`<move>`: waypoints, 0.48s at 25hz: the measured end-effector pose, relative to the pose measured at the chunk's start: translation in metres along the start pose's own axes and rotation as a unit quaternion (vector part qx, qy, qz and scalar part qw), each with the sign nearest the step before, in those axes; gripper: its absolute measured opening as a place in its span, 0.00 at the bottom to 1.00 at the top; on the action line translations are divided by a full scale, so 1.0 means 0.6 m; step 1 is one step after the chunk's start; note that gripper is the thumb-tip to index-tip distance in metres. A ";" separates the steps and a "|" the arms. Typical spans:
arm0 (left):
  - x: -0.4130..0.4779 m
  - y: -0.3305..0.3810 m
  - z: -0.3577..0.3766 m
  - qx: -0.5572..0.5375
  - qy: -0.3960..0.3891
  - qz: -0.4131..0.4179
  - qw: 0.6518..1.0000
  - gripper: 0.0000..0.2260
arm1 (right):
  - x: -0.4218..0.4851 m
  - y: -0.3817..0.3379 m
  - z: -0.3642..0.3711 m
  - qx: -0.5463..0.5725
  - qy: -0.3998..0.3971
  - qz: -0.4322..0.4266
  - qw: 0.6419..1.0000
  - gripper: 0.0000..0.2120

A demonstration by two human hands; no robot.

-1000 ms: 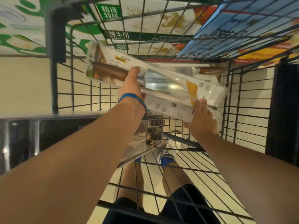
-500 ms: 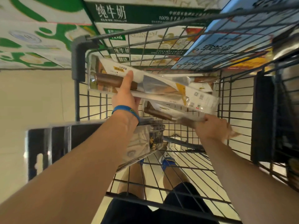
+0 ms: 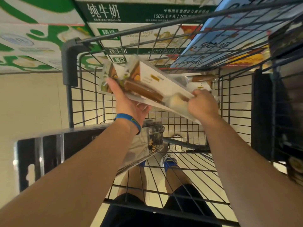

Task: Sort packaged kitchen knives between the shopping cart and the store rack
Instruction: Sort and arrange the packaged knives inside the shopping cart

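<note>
Grip on both ends: the left hand [image 3: 129,104] (blue wristband [image 3: 129,119] at the wrist) clasps the handle end of a flat clear-plastic pack of brown-handled kitchen knives [image 3: 147,86], thumb laid over its face, while the right hand [image 3: 202,105] curls tight round the blade end. The pack, possibly two stacked together, hangs tilted across the far end of the black wire shopping cart [image 3: 236,99], lifted off the floor grid. A second knife pack [image 3: 203,78] lies against the cart's far edge, and a clear rigid box with a black label [image 3: 152,140] leans at the near left side. Green-and-white milk cartons [image 3: 139,12] stand beyond the cart. The plastic shell looks stiff, light and slick, and liable to flex along its length. Holding it at both ends, or around the heavier handle section, should keep it from sliding.
</note>
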State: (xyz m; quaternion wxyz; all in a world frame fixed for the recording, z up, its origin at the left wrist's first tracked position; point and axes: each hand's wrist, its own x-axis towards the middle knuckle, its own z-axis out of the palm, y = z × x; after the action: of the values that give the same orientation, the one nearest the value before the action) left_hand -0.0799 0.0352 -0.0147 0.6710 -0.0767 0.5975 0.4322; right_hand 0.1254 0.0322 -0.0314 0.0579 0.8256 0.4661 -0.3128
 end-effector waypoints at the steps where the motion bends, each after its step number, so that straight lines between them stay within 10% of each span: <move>1: 0.003 0.001 -0.001 -0.019 -0.014 0.000 1.000 0.32 | 0.013 -0.025 0.004 -0.014 -0.017 -0.033 0.999 0.16; 12: 0.018 -0.021 -0.008 0.162 0.079 0.084 0.980 0.18 | -0.007 -0.062 0.074 0.001 -0.004 -0.216 0.976 0.12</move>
State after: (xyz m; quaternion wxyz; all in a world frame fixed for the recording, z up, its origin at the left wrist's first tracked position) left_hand -0.0761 0.0296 -0.0308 0.5864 0.0493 0.7151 0.3773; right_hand 0.0734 0.0328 -0.0571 -0.0095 0.7040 0.6330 -0.3219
